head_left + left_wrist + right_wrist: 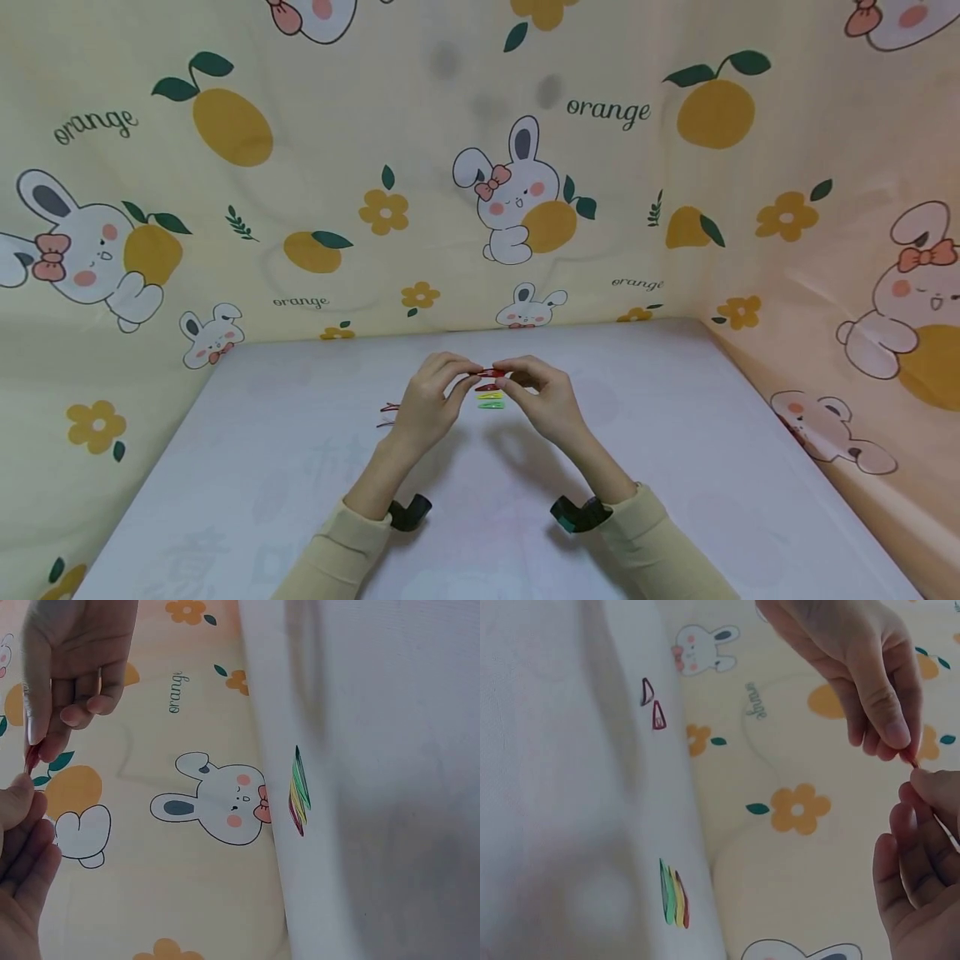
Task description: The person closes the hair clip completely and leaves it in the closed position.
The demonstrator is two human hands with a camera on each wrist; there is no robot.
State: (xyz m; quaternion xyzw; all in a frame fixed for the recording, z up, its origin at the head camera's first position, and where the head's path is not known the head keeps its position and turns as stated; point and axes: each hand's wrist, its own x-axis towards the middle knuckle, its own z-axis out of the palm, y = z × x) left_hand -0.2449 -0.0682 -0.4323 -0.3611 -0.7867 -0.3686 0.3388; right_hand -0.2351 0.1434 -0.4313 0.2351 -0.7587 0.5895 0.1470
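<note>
The left hand (431,398) and right hand (546,398) each pinch an end of a red hair clip (490,372), held above the table (270,467); even, light fingertip pressure should steady it without bending the metal.

We saw a row of hair clips (491,396) lying side by side on the tabletop (697,450), towards its far side. To their left, past the left hand (429,396), two separate clips (658,718) lay one behind the other. Between the left hand and the right hand (549,398) we made out another clip (491,372), raised above the tabletop. Behind the tabletop hung a cloth (420,292).
</note>
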